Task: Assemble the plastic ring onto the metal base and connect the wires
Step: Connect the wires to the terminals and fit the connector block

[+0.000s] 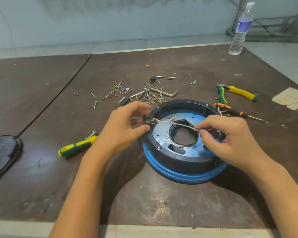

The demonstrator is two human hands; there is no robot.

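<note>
A black plastic ring (179, 158) sits on top of a round blue metal base (187, 176) in the middle of the brown table. Inside the ring lies a silver plate with a black-rimmed centre hole (174, 130). Thin white wires (163, 122) run from a small black terminal block (147, 122) on the ring's left wall across the hole. My left hand (125, 127) pinches that terminal block from outside the ring. My right hand (229, 140) rests over the ring's right side and pinches the free end of a wire between thumb and forefinger.
Loose screws, bolts and hex keys (144, 94) lie behind the ring. Green-yellow pliers (237, 93) and an orange-black screwdriver (237, 112) are at the right. A green-yellow screwdriver (76, 146) lies left of my arm. A black cover (2, 153) sits far left, a water bottle (240, 30) far right.
</note>
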